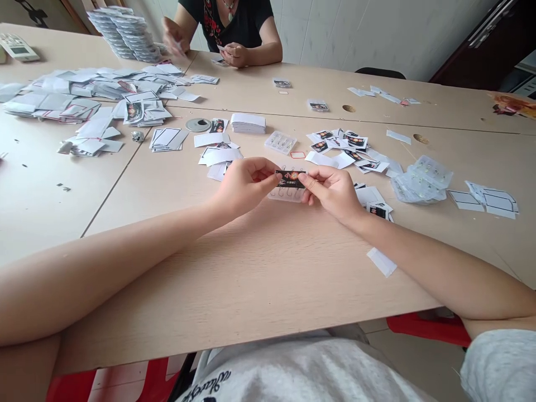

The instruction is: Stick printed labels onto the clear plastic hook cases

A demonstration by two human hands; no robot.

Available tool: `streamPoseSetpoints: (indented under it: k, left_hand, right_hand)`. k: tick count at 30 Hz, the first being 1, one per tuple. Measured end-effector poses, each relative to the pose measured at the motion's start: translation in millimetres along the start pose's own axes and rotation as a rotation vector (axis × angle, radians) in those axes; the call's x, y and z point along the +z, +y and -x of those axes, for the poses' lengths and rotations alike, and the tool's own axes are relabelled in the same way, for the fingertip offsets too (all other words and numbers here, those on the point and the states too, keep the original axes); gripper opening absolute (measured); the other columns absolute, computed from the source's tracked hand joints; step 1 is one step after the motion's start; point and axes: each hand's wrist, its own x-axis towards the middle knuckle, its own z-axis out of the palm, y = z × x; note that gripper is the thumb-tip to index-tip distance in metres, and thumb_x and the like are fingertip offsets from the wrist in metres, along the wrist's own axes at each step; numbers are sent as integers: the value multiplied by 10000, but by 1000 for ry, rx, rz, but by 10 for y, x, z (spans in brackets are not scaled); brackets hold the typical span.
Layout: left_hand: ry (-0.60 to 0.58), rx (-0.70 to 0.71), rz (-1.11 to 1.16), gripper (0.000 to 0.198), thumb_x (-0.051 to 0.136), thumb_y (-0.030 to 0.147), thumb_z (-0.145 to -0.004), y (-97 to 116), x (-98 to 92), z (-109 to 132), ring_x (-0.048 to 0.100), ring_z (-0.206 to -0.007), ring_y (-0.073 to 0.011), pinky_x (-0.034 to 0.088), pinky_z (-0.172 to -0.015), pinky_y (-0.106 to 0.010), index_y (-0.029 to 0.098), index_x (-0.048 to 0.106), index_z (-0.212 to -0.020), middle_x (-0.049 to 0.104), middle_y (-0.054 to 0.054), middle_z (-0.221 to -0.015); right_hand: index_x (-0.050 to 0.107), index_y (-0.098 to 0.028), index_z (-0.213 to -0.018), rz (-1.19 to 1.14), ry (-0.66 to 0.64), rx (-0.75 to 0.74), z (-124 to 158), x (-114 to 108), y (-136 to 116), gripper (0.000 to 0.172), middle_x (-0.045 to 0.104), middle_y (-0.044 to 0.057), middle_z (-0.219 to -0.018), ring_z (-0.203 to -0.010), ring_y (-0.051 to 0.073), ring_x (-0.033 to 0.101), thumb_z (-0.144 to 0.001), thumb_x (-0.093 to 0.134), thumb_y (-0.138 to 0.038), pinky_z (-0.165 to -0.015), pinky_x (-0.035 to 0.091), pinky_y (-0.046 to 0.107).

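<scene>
A small black printed label (290,178) with an orange emblem spans the gap between my hands. My left hand (245,187) pinches its left end, and my right hand (333,192) pinches its right end. Directly behind and below it is a clear packet of several metal fishing hooks (285,194), and I cannot tell whether my fingers also hold it. Loose white cards (215,156) lie beyond my left hand. Black printed labels (339,142) are scattered ahead of my right hand, and a clear plastic hook tray (280,142) sits ahead of my hands.
Across the joined wooden tables (259,279), a person in a black top (221,33) handles small papers. Large white paper piles (84,95) cover the left side. Stacked clear trays (123,34) stand behind them, more trays (422,181) lie at right, and red stools (429,328) stand below the near edge.
</scene>
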Motion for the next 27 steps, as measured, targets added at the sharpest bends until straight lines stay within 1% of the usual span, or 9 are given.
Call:
streamPoseSetpoints:
  k: [4,6,8,10,14,17,21,24,27]
  left_hand:
    - [16,-48,101,194,648,260,-754,-25,19,-12,586,-647,-120,439,-585,-252,144,658,-909,667,-31,-733]
    - [45,-67,208,196,691,232,-716,-44,27,-20,608,-670,-130,464,-603,-259,140,638,-881,662,-35,-733]
    - [61,-73,291,150,711,217,-695,-60,29,-25,616,-699,-135,478,-632,-268,136,621,-784,662,-44,-748]
    - [73,-77,295,141,713,238,-699,-70,26,-26,602,-692,-131,468,-627,-269,139,620,-732,655,-43,-747]
    - [123,-130,215,176,722,307,-694,-97,27,-22,549,-638,-117,409,-562,-258,158,631,-718,632,-30,-727]
    - [97,-184,287,194,715,330,-703,-132,52,-33,554,-644,-124,397,-563,-259,165,616,-728,632,-30,-735]
    - [61,-194,384,191,689,330,-728,-152,117,-63,555,-647,-124,405,-577,-261,167,593,-746,627,-30,-740]
    - [97,-196,359,187,676,320,-735,-135,176,-70,546,-640,-124,397,-559,-251,166,571,-746,617,-31,-732]
    - [144,-172,311,174,647,298,-754,-121,235,-54,542,-654,-124,391,-544,-236,171,532,-729,604,-26,-730]
  right_hand:
    - [620,-173,-724,13,7,31,-4,-7,6,288,591,-4,-534,-464,107,563,-778,641,-455,-424,445,224]
    - [614,-172,-724,8,8,40,-8,-9,13,302,597,0,-540,-467,107,563,-775,640,-468,-435,452,228]
    - [606,-170,-717,13,10,39,-11,-11,14,317,597,2,-537,-460,104,555,-773,637,-481,-440,453,228]
    - [600,-168,-710,32,17,33,-9,-11,8,333,592,0,-528,-441,95,535,-770,633,-494,-430,440,222]
    - [594,-166,-702,77,35,10,5,-3,-12,340,591,1,-527,-411,81,497,-774,626,-497,-402,403,211]
    - [572,-170,-673,100,41,0,13,2,-18,342,589,5,-522,-411,83,492,-782,619,-491,-393,384,208]
    - [548,-177,-660,126,53,15,13,-8,-17,346,589,8,-519,-405,90,483,-788,612,-492,-389,370,220]
    - [534,-183,-652,152,62,24,15,-11,-19,349,575,2,-495,-386,93,463,-796,600,-494,-386,358,232]
    - [501,-194,-636,179,75,-8,23,4,-15,357,534,-18,-451,-373,96,454,-816,573,-493,-395,353,239]
